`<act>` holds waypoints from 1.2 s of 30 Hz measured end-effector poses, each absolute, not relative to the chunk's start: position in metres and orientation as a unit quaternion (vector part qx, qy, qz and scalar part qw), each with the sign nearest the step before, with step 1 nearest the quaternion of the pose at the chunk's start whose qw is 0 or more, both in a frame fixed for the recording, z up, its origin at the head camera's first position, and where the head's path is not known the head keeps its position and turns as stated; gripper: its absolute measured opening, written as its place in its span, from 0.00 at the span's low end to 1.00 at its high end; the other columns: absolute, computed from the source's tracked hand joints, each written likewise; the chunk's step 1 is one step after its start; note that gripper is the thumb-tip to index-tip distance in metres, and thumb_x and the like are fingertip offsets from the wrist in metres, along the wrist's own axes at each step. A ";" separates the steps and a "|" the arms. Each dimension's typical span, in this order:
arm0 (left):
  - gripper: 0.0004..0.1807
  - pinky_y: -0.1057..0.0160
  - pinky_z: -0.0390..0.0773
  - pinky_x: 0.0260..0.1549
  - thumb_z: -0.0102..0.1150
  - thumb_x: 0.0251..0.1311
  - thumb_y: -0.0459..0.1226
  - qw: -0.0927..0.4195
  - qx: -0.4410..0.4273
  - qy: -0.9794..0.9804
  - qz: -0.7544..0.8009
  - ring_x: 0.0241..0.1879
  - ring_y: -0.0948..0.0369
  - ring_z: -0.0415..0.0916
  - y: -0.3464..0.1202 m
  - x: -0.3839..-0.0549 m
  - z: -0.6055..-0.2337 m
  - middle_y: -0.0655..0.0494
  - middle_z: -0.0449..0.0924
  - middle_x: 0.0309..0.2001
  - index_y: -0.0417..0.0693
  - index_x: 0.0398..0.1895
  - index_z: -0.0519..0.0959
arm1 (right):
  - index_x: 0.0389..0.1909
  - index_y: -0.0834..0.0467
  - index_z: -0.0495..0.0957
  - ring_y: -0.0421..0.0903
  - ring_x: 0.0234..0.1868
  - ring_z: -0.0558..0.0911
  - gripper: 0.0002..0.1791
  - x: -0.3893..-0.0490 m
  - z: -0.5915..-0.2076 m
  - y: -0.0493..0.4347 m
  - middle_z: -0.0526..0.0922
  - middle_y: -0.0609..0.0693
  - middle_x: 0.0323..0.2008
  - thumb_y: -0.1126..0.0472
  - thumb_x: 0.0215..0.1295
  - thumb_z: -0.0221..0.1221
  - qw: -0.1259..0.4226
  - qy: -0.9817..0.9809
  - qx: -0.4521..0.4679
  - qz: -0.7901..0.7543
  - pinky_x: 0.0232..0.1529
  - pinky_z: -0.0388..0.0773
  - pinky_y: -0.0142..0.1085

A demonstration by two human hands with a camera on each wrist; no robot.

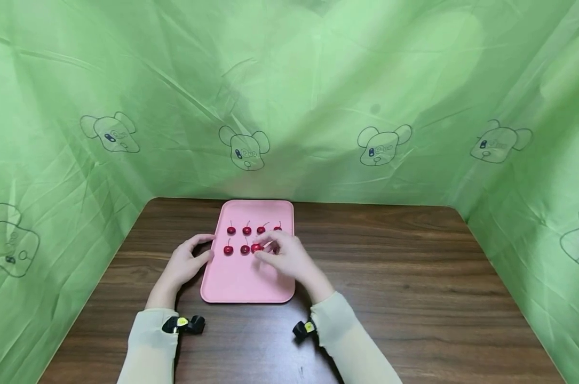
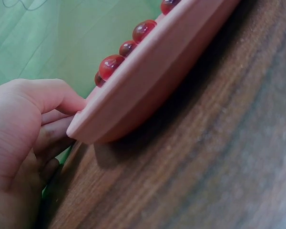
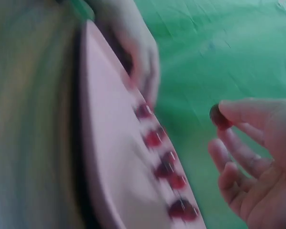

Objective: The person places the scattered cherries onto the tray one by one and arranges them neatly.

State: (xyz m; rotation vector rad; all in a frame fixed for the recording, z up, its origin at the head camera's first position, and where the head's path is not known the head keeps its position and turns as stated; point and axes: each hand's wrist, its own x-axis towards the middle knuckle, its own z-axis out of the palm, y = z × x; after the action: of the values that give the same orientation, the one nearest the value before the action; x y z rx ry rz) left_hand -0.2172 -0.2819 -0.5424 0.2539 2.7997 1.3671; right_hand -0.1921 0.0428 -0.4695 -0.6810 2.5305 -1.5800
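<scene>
A pink tray [image 1: 241, 280] lies on the table with two rows of red cherries [image 1: 231, 230], most with stems pointing away. My left hand [image 1: 185, 265] holds the tray's left rim. In the left wrist view, a digit of the left hand [image 2: 24, 129] lies on the rim, other fingers beside it. Over the tray's right half, my right hand [image 1: 285, 255] pinches a cherry [image 3: 220, 117] between thumb and fingertip. That cherry is held above the tray in the right wrist view, the other fingers [image 3: 238, 155] loosely bent. The right hand partly hides the right-hand cherries.
The dark wooden table [image 1: 390, 277] extends right of the tray and in front of it. Green cloth [image 1: 308, 96] with mouse-like drawings hangs around its back and sides. A black strap with a small camera [image 1: 185, 324] sits on each wrist.
</scene>
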 end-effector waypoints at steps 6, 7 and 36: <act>0.24 0.35 0.63 0.76 0.65 0.76 0.36 0.003 0.085 0.896 0.436 0.75 0.41 0.70 -0.284 -0.214 -0.544 0.41 0.81 0.69 0.47 0.72 0.79 | 0.54 0.54 0.89 0.38 0.43 0.86 0.13 -0.180 -0.477 -0.002 0.90 0.45 0.48 0.62 0.70 0.73 0.062 0.842 -0.217 -0.491 0.49 0.84 0.30; 0.24 0.35 0.63 0.76 0.66 0.76 0.36 0.002 0.087 0.896 0.436 0.75 0.41 0.70 -0.284 -0.214 -0.544 0.41 0.81 0.69 0.47 0.72 0.79 | 0.53 0.54 0.89 0.37 0.43 0.86 0.13 -0.179 -0.480 -0.008 0.90 0.45 0.47 0.63 0.70 0.73 0.065 0.841 -0.211 -0.494 0.49 0.84 0.30; 0.24 0.37 0.66 0.74 0.66 0.74 0.35 -0.008 0.100 0.894 0.438 0.73 0.42 0.73 -0.283 -0.219 -0.544 0.41 0.82 0.67 0.47 0.71 0.80 | 0.47 0.52 0.90 0.34 0.33 0.80 0.12 -0.171 -0.518 -0.046 0.90 0.41 0.39 0.61 0.65 0.77 0.061 0.860 -0.186 -0.471 0.36 0.75 0.26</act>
State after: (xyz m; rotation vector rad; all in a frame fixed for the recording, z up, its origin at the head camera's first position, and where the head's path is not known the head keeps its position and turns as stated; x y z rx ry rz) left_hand -0.2190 -0.2832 -0.5435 0.3150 2.8218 1.3822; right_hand -0.1706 -0.0457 -0.5176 -0.5627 2.6009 -1.4255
